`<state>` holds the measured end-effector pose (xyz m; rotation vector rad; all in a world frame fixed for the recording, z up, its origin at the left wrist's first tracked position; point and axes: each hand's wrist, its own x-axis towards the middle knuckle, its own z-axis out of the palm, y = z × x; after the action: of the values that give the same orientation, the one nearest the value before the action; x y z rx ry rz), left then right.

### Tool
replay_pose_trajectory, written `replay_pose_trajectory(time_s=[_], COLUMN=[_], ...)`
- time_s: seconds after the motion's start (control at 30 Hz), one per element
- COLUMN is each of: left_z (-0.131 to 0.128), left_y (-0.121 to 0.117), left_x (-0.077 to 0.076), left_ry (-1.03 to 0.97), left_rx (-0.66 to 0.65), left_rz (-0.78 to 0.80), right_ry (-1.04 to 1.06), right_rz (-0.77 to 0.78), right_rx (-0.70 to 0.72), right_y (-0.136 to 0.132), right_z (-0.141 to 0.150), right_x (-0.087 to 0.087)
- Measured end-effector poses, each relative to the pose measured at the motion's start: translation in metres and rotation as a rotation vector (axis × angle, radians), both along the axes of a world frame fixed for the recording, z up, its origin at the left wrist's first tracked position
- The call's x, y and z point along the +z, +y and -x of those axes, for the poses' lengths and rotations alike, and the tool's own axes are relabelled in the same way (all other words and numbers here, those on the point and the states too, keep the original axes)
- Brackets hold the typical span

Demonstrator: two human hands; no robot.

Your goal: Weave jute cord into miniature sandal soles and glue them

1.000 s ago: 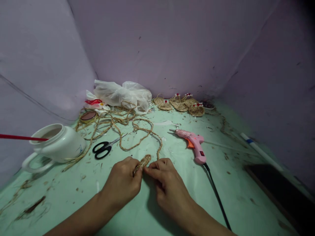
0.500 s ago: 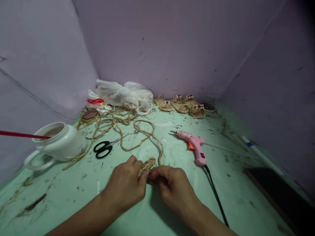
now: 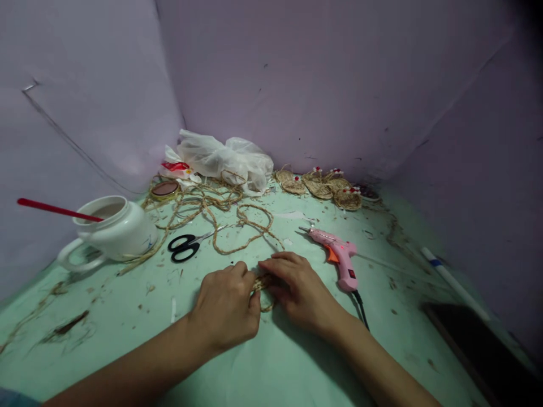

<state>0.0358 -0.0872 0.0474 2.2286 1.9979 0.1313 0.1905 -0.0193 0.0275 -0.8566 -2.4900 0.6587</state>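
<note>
Between my hands is a small coiled piece of braided straw rope [image 3: 262, 281], partly covered by fingers. My left hand [image 3: 229, 302] is closed on its left side, thumb toward me. My right hand [image 3: 299, 288] curls over its right side, with fingers on the rope; the fingertips are partly hidden. From there the loose rope [image 3: 257, 229] loops away across the table into a tangle at the back left. Black-handled scissors [image 3: 185, 247] lie left of the rope loop. A pink glue gun [image 3: 339, 254] lies on its side to the right of my right hand.
At left stands a white mug [image 3: 119, 232] with a red stick [image 3: 59, 209] in it. White plastic bags [image 3: 229, 158], a round tin [image 3: 164, 190] and several woven straw pieces with beads [image 3: 320, 188] sit along the back wall. A dark flat object [image 3: 470, 339] and a white tube [image 3: 456, 282] lie at right.
My right hand has shifted forward and its fingers have moved from a pinch to lying over the coil. The coil has turned lower between my hands. The whole view has shifted slightly.
</note>
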Motion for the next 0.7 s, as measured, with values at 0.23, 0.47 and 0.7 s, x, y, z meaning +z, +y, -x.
replay_pose_trajectory(time_s=[0.23,0.47,0.7], left_z=[0.002,0.01,0.007], left_y=[0.0,-0.012,-0.015], left_x=[-0.006,-0.002,-0.001], left_ry=[-0.021,-0.294,-0.564], left_rx=[-0.023,-0.149,-0.147], left_rz=[-0.076,-0.75,-0.73], right_ry=[-0.11,-0.099,0.142], right_rz=[-0.071,-0.311,-0.769], right_rx=[0.111,0.047,-0.264], right_y=[0.002,0.005,0.0], right_z=[0.01,0.009,-0.019], right_x=[0.008,0.02,0.079])
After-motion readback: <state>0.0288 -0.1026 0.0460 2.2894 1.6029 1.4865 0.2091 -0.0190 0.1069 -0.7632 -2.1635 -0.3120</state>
